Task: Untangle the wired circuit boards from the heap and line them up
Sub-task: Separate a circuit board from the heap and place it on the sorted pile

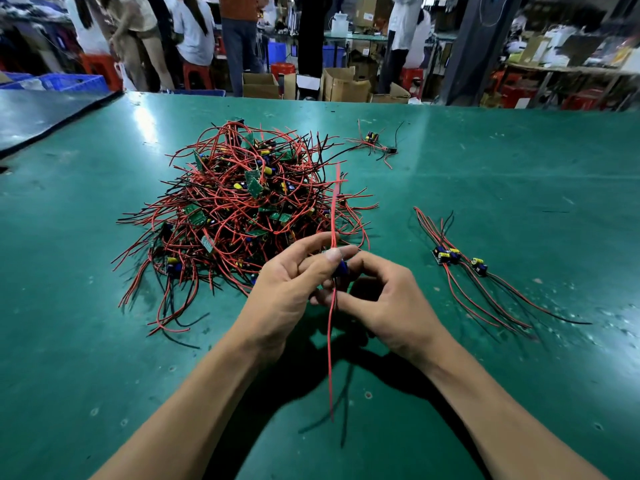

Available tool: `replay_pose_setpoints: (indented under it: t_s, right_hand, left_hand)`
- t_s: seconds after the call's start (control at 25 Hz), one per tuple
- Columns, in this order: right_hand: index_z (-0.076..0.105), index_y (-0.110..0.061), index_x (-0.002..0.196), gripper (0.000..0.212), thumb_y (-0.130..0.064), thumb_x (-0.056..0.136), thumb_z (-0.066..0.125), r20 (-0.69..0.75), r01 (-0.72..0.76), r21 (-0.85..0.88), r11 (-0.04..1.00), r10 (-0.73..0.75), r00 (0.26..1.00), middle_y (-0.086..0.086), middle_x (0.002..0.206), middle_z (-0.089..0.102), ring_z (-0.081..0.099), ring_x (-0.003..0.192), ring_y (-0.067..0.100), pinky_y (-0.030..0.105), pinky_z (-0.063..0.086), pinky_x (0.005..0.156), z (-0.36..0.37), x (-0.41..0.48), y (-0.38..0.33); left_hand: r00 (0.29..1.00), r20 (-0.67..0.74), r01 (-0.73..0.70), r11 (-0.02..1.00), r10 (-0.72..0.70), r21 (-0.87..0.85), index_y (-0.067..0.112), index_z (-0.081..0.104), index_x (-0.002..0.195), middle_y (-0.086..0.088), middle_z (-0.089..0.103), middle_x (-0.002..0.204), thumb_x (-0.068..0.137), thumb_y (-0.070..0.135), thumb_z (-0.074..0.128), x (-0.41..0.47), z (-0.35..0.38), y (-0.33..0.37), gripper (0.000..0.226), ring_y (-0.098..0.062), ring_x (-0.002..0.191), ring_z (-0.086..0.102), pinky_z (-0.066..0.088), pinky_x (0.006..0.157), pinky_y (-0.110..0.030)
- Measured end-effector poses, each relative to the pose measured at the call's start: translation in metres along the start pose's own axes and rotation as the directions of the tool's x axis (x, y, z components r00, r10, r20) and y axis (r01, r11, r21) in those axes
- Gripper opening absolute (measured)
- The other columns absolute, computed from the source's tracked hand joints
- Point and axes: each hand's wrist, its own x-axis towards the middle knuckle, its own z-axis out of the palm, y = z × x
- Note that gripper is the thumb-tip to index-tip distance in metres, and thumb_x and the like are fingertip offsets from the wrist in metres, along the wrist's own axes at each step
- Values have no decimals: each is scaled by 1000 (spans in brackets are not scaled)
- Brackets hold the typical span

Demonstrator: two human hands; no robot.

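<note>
A big heap (242, 209) of small green circuit boards tangled in red and black wires lies on the green table (104, 341), left of centre. Just in front of it my left hand (291, 289) and my right hand (384, 299) together hold one wired board (342, 268) with a blue part, above the table. My left thumb and fingers pinch it from the left; my right fingers curl round it from the right. Its red wires (330, 344) run up past my fingers and hang down below. To the right, three separated boards (457, 259) lie side by side with their wires trailing.
Another small tangle of boards and wires (375, 143) lies at the far middle of the table. A dark mat (41, 112) covers the far left corner. Beyond the table stand several people, red stools, blue crates and cardboard boxes (341, 84).
</note>
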Motion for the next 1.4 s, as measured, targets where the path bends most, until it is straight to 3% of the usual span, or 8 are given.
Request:
replay_pose_setpoints:
  t_s: [0.12,0.24,0.36,0.48,0.6,0.8,1.08,1.4]
  right_hand:
    - [66,-26,82,24,-46,74,78,-52,39,94,995,-34,998,0,65,64,56,59,9,32,44,51,4,-2,-4]
    - [68,-31,86,13,-44,87,66,-132,116,150,982,-96,987,-8,67,63,54,53,4,21,44,52,3,0,-5]
    - [69,-24,82,15,-35,90,64,-136,38,381,924,16,991,2,68,60,48,46,14,24,40,46,2,5,-7]
    - [73,-21,85,18,-38,84,68,106,-178,681,710,145,984,-2,71,59,46,49,9,19,36,50,-13,6,-14]
    - [77,-17,85,19,-32,75,82,369,-400,698,594,181,912,-1,74,63,56,56,6,16,46,53,-27,0,-17]
    - [78,-15,88,25,-35,91,63,504,-532,386,754,311,806,6,86,75,72,72,14,23,55,65,-28,0,-12]
    - [72,-25,79,21,-43,72,80,182,-380,323,867,337,924,8,81,55,40,67,20,30,27,59,-24,10,6]
    - [76,-16,91,22,-37,86,72,76,-325,338,883,318,945,14,73,46,37,54,14,27,25,52,-22,9,9]
  left_hand:
    - [1000,6,-6,1000,6,-18,16,61,122,-3,73,114,79,32,68,0,0,0,46,-28,114,64,44,103,-55]
    - [997,30,-71,997,71,22,15,65,118,-2,74,112,80,28,68,1,-2,0,40,-12,100,67,52,81,-29]
    - [997,37,-70,997,71,-29,17,72,109,-4,74,112,73,21,74,1,-4,-2,37,-12,97,68,53,78,-25]
    - [997,67,-31,999,33,-30,22,77,100,-2,75,107,68,16,76,2,-5,-5,33,-13,89,68,55,73,-24]
    - [988,95,124,991,-119,-51,20,78,84,-6,72,80,74,20,71,2,-2,-10,11,-15,64,66,55,59,-22]
    - [953,118,288,953,-277,-88,7,63,97,-13,63,69,80,40,69,0,0,-9,38,-18,46,58,49,45,-25]
    - [972,56,232,970,-229,-67,13,68,79,-16,68,80,65,27,80,0,-1,-8,23,-22,58,62,55,56,-27]
    - [983,0,181,978,-182,-104,2,61,91,-14,66,76,74,3,74,-2,6,-13,22,-16,59,64,57,55,-25]
